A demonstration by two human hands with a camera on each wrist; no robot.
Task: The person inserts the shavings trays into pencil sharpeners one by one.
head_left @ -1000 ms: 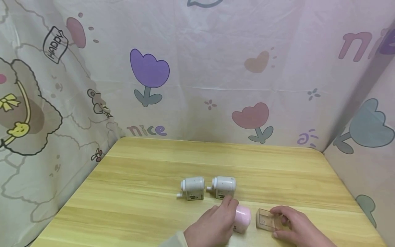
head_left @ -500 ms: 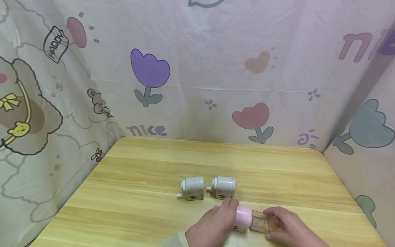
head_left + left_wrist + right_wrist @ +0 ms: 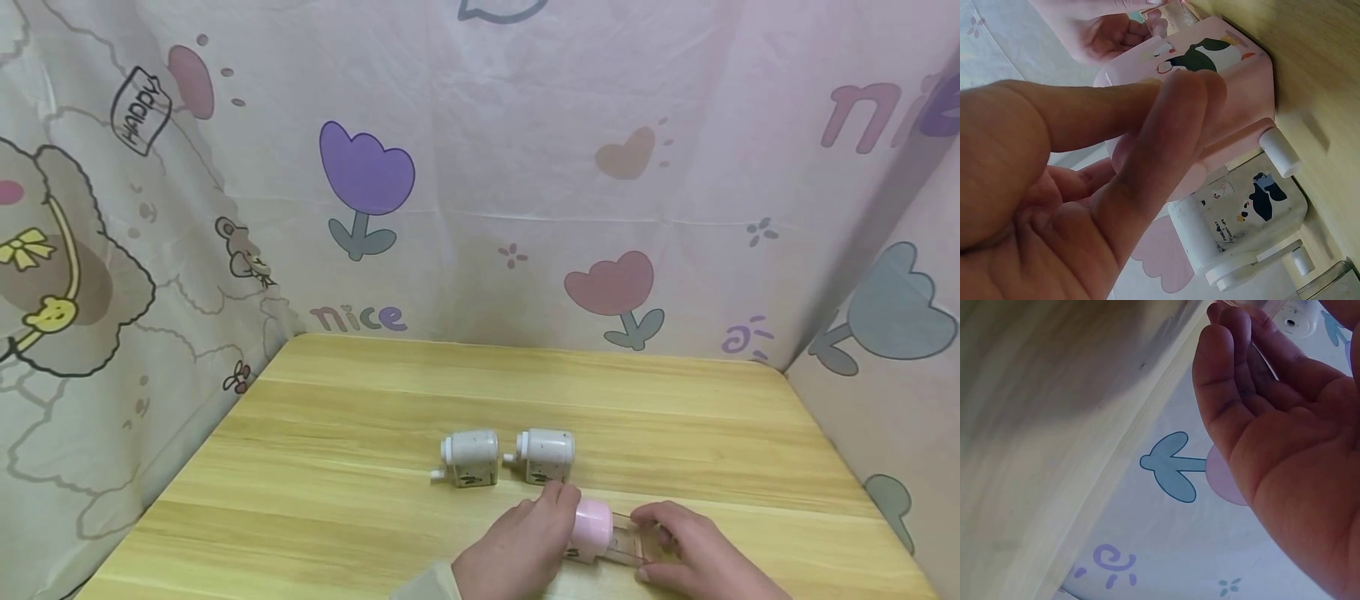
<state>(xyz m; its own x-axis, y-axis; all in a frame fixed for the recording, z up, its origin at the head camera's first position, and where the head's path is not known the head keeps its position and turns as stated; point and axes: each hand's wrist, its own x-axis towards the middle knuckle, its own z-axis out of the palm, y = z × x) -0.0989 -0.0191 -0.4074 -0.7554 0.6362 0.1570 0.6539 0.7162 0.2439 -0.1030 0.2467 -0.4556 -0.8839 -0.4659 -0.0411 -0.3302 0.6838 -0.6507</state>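
Note:
In the head view a pink crank pencil sharpener [image 3: 592,525] stands near the table's front, with my left hand [image 3: 513,542] gripping its left end. The left wrist view shows its penguin-like print and a crank with a white knob [image 3: 1280,152]. My right hand [image 3: 693,546] holds a clear plastic drawer [image 3: 624,543] between thumb and fingers, at the right side of the pink sharpener. The drawer's left end meets the sharpener's body. In the right wrist view the fingers [image 3: 1216,369] are bent, and the drawer is mostly hidden.
Two grey-white crank pencil sharpeners stand side by side behind my hands, one [image 3: 474,458] on the left and another [image 3: 547,454] close beyond my left fingers. The wooden table [image 3: 337,417] is bounded by a printed cloth [image 3: 480,167] at the back and sides.
My right hand has moved left with the clear drawer, from apart from the pink sharpener to partly inside its right side. The left hand has barely moved.

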